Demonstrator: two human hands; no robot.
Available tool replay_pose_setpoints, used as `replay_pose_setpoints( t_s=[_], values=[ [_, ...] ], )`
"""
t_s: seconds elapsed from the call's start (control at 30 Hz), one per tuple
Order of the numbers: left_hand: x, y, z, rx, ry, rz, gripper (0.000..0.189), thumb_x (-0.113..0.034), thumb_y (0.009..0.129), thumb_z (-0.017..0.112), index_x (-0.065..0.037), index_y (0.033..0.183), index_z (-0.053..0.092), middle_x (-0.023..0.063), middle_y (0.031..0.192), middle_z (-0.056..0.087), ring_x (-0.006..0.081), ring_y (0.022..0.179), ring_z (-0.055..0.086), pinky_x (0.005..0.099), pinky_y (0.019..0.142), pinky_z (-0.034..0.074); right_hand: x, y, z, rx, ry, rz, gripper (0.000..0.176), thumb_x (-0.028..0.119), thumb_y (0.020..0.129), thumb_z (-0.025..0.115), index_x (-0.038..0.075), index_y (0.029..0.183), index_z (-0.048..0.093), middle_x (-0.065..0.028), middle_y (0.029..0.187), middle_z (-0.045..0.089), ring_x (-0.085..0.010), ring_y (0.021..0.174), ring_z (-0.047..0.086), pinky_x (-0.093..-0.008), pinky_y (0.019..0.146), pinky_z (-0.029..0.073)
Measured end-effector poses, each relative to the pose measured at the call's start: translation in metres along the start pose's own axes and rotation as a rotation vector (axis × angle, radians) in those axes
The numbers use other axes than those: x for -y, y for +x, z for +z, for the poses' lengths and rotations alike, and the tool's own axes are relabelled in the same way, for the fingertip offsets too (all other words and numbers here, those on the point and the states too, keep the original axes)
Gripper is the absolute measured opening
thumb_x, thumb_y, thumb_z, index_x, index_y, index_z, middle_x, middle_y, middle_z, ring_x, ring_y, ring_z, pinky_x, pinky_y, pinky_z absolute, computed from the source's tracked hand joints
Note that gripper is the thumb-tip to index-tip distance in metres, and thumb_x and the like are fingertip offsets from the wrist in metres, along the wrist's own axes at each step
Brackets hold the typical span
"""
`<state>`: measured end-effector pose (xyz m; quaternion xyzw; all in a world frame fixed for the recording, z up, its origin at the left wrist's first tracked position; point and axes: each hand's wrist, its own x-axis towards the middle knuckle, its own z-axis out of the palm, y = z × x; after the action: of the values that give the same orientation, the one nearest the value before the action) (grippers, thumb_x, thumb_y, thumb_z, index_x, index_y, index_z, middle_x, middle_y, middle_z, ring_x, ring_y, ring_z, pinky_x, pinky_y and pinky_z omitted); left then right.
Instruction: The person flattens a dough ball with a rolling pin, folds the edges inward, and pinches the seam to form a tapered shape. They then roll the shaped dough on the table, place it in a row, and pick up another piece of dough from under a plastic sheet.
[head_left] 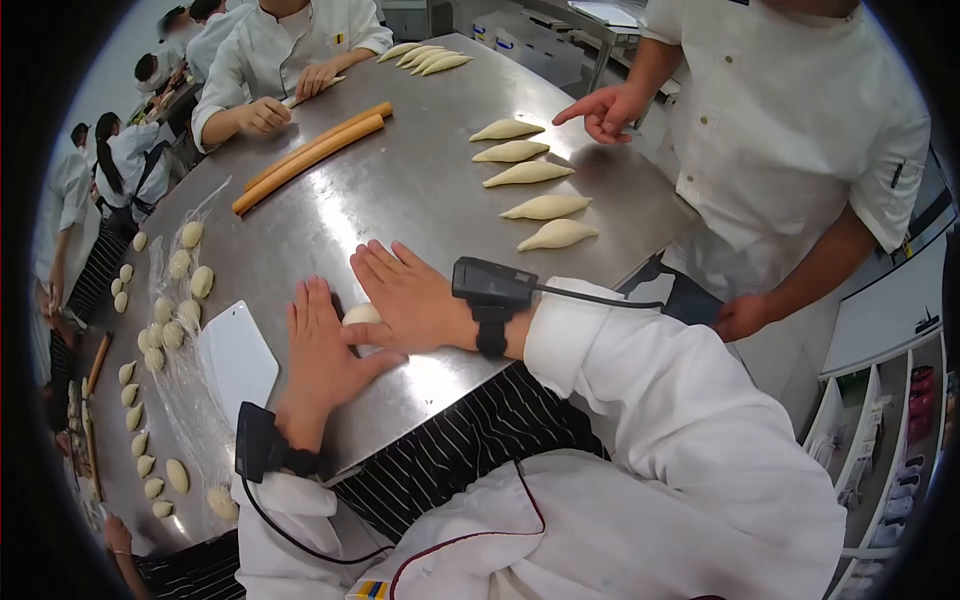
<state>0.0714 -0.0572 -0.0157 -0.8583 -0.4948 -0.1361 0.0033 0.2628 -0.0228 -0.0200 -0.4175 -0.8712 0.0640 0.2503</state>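
A small pale dough ball (361,316) sits on the steel table (430,225) near its front edge, partly covered by my right hand. My right hand (415,300) lies over it, palm down with fingers stretched out. My left hand (325,345) is beside the dough, also flat, its fingers pointing away from me and its thumb reaching toward the right hand. Neither hand grips anything. A white dough scraper (238,358) lies just left of my left hand.
Plastic film (190,400) and several dough balls (180,263) are on the left. Two wooden rolling pins (315,160) lie toward the back. Shaped dough pieces (530,174) form a row at right, near a co-worker's pointing hand (605,112). Another person's hands (265,115) roll dough opposite.
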Motion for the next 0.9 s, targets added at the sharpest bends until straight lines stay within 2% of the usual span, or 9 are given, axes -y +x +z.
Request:
replay_pose_setpoints(
  t_s=[0.07, 0.2, 0.4, 0.53, 0.57, 0.67, 0.77, 0.8, 0.9],
  values=[
    [-0.007, 0.001, -0.015, 0.128, -0.036, -0.075, 0.127, -0.066, 0.059, 0.079, 0.012, 0.145, 0.025, 0.0346, 0.15, 0.027, 0.0501, 0.142, 0.021, 0.0584, 0.116, 0.016, 0.003, -0.022, -0.003, 0.015, 0.03, -0.062, 0.095, 0.065, 0.092, 0.044, -0.016, 0.139, 0.033, -0.0322, 0.145, 0.038, -0.0425, 0.14, 0.032, -0.0507, 0.117, 0.022],
    [-0.031, -0.051, -0.023, 0.117, -0.15, 0.032, 0.132, -0.072, 0.06, 0.075, 0.017, 0.143, 0.022, 0.0389, 0.147, 0.028, 0.0511, 0.142, 0.02, 0.0597, 0.115, 0.015, 0.016, -0.066, -0.032, 0.125, 0.124, -0.195, 0.097, 0.066, 0.091, 0.046, -0.015, 0.141, 0.031, -0.0336, 0.146, 0.036, -0.0437, 0.141, 0.031, -0.0512, 0.117, 0.02],
    [0.008, 0.016, -0.005, 0.096, -0.062, -0.082, 0.128, -0.072, 0.064, 0.073, 0.016, 0.143, 0.025, 0.0386, 0.147, 0.029, 0.0508, 0.143, 0.018, 0.0595, 0.116, 0.014, -0.003, 0.001, -0.005, 0.03, 0.029, -0.048, 0.094, 0.064, 0.092, 0.046, -0.016, 0.139, 0.033, -0.0347, 0.145, 0.037, -0.0434, 0.139, 0.034, -0.0492, 0.116, 0.023],
    [-0.016, -0.032, -0.018, 0.073, -0.09, 0.063, 0.126, -0.071, 0.064, 0.074, 0.016, 0.142, 0.026, 0.039, 0.146, 0.03, 0.0518, 0.141, 0.023, 0.0601, 0.115, 0.017, 0.011, -0.05, -0.018, 0.074, 0.121, -0.179, 0.094, 0.063, 0.09, 0.049, -0.014, 0.142, 0.032, -0.0311, 0.146, 0.037, -0.0425, 0.14, 0.032, -0.0511, 0.116, 0.023],
    [-0.02, -0.042, -0.022, 0.102, -0.118, 0.058, 0.129, -0.067, 0.06, 0.078, 0.012, 0.145, 0.024, 0.0352, 0.15, 0.027, 0.0493, 0.142, 0.022, 0.0573, 0.117, 0.016, 0.012, -0.057, -0.022, 0.075, 0.117, -0.198, 0.094, 0.063, 0.091, 0.049, -0.014, 0.142, 0.032, -0.0309, 0.146, 0.037, -0.0422, 0.14, 0.033, -0.051, 0.117, 0.023],
    [-0.008, -0.027, -0.006, 0.016, -0.096, 0.101, 0.128, -0.072, 0.061, 0.074, 0.015, 0.142, 0.027, 0.0379, 0.146, 0.031, 0.0522, 0.139, 0.026, 0.06, 0.114, 0.018, 0.01, -0.039, -0.013, 0.055, 0.043, -0.154, 0.094, 0.065, 0.091, 0.047, -0.014, 0.141, 0.033, -0.0307, 0.146, 0.038, -0.0407, 0.141, 0.033, -0.0503, 0.117, 0.023],
    [0.007, 0.01, -0.004, 0.074, -0.039, -0.044, 0.12, -0.064, 0.065, 0.077, 0.014, 0.143, 0.028, 0.0332, 0.148, 0.033, 0.0454, 0.143, 0.026, 0.0533, 0.117, 0.019, -0.004, -0.001, 0.001, -0.016, 0.021, -0.084, 0.092, 0.063, 0.09, 0.049, -0.014, 0.137, 0.037, -0.0328, 0.14, 0.043, -0.0426, 0.136, 0.039, -0.0498, 0.114, 0.026],
    [0.008, 0.014, -0.009, 0.083, -0.056, -0.082, 0.118, -0.063, 0.066, 0.076, 0.013, 0.143, 0.03, 0.0324, 0.148, 0.033, 0.0434, 0.144, 0.026, 0.0512, 0.117, 0.019, -0.002, 0.001, -0.008, 0.061, 0.059, -0.041, 0.093, 0.062, 0.09, 0.05, -0.014, 0.14, 0.034, -0.0324, 0.143, 0.04, -0.0421, 0.138, 0.036, -0.0497, 0.115, 0.025],
    [-0.006, -0.013, -0.018, 0.097, -0.019, -0.066, 0.117, -0.068, 0.069, 0.071, 0.013, 0.143, 0.03, 0.0315, 0.15, 0.031, 0.0433, 0.144, 0.025, 0.051, 0.118, 0.018, 0.0, -0.031, -0.022, 0.16, 0.037, -0.175, 0.099, 0.065, 0.088, 0.051, -0.014, 0.143, 0.028, -0.0321, 0.149, 0.033, -0.0417, 0.142, 0.03, -0.05, 0.118, 0.021]
  ],
)
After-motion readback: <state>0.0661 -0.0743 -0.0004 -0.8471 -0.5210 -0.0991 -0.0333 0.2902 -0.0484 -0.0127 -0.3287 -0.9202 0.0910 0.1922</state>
